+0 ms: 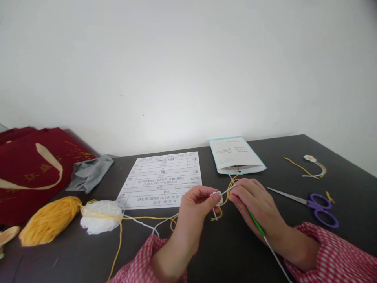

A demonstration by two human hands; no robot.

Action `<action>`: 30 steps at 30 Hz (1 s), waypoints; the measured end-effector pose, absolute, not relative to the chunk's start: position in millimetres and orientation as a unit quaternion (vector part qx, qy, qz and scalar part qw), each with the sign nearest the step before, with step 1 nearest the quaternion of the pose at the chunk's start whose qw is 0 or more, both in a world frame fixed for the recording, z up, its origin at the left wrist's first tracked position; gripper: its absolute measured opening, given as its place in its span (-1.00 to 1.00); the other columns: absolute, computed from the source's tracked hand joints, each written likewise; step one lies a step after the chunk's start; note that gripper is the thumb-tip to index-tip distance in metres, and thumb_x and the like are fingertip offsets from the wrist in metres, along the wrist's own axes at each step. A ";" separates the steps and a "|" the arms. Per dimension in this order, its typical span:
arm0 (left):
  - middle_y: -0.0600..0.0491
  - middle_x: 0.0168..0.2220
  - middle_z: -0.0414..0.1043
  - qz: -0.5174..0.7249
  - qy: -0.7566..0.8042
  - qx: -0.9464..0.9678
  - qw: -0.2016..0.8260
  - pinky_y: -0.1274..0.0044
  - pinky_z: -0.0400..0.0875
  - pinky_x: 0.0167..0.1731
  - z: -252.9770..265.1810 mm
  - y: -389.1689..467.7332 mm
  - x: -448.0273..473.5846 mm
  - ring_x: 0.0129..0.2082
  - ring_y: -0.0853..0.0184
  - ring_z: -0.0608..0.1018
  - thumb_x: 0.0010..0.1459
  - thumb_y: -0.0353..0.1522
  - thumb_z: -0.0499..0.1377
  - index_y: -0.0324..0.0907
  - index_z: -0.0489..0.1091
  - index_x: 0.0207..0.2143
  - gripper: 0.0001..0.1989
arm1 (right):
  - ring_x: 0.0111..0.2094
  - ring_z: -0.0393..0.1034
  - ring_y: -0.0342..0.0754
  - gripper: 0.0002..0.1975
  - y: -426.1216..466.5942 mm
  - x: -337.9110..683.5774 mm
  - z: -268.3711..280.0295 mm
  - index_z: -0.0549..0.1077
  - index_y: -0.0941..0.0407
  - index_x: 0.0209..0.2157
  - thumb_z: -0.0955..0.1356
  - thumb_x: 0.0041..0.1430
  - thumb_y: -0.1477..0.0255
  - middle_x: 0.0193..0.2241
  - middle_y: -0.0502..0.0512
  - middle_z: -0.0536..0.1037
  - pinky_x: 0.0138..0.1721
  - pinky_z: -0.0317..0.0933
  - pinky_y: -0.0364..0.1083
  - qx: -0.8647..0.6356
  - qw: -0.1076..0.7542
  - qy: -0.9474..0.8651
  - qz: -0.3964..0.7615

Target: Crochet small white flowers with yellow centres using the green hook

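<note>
My left hand (198, 204) pinches a small white crochet piece (218, 197) between thumb and fingertips. A short white yarn end hangs below it, with yellow yarn (226, 195) just behind. My right hand (259, 204) is closed round a crochet hook (257, 223) with a green grip and a thin metal shaft pointing down to the right. A taut white strand (228, 190) runs from the crochet piece to the right fingertips. Those fingers partly hide the hook's upper part. The hands are close together above the dark table (224, 251).
A white yarn ball (101, 218) and a yellow skein (50, 222) lie left, near a grey cloth pouch (88, 173) and red bag (38, 169). A printed sheet (161, 182) and white packet (235, 155) lie behind. Purple-handled scissors (319, 206) and a crocheted flower (310, 158) are right.
</note>
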State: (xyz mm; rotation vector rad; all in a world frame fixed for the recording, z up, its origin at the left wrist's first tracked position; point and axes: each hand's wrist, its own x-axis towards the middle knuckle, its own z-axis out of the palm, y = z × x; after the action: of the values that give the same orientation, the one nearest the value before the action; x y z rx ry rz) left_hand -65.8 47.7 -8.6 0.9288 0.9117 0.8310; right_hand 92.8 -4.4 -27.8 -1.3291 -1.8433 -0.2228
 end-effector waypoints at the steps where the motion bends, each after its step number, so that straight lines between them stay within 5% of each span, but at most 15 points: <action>1: 0.13 -0.60 0.45 0.376 0.413 0.421 0.715 0.59 0.30 -0.48 -7.5 48.5 -65.9 -0.60 0.49 0.42 -0.14 -0.33 0.43 -0.23 0.54 -0.51 -0.82 | -0.44 0.31 -0.01 -0.76 -3.2 93.8 -27.6 0.38 0.07 -0.41 0.23 0.37 0.48 -0.49 0.07 0.47 -0.35 0.20 -0.03 -0.532 0.412 -0.733 -0.099; 23: 0.18 -0.60 0.44 0.488 0.441 0.456 0.600 0.57 0.36 -0.45 -4.7 93.3 -89.9 -0.58 0.48 0.43 -0.11 -0.35 0.42 -0.21 0.51 -0.50 -0.84 | -0.38 0.40 -0.04 -0.80 7.6 150.4 -10.4 0.42 0.12 -0.34 0.25 0.37 0.40 -0.41 0.04 0.50 -0.27 0.30 0.01 -0.614 0.417 -0.632 -0.224; 27: 0.07 -0.31 0.52 0.475 0.464 0.478 0.574 0.44 0.50 -0.30 -7.8 102.3 -96.6 -0.38 0.37 0.54 0.16 -0.31 0.28 -0.24 0.47 -0.23 -0.82 | -0.16 0.49 0.00 -0.74 6.4 165.2 -11.7 0.45 0.12 -0.01 0.35 0.32 0.33 -0.05 0.14 0.52 -0.15 0.42 0.08 -0.648 0.403 -0.609 -0.218; 30: -0.07 0.01 0.44 0.469 0.486 0.488 0.554 0.27 0.52 -0.15 -7.9 109.9 -102.8 -0.11 0.21 0.55 0.27 -0.25 0.17 -0.19 0.37 0.04 -0.67 | -0.09 0.48 0.04 -0.70 5.5 173.3 -10.4 0.42 0.11 0.05 0.35 0.32 0.34 0.03 0.17 0.49 -0.11 0.42 0.11 -0.677 0.398 -0.584 -0.206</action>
State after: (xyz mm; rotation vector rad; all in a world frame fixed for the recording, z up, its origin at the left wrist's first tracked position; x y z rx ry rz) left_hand -102.8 109.9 -7.9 1.1535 1.1475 1.1076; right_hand 173.3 5.5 -10.4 -1.7143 -1.4802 -0.5205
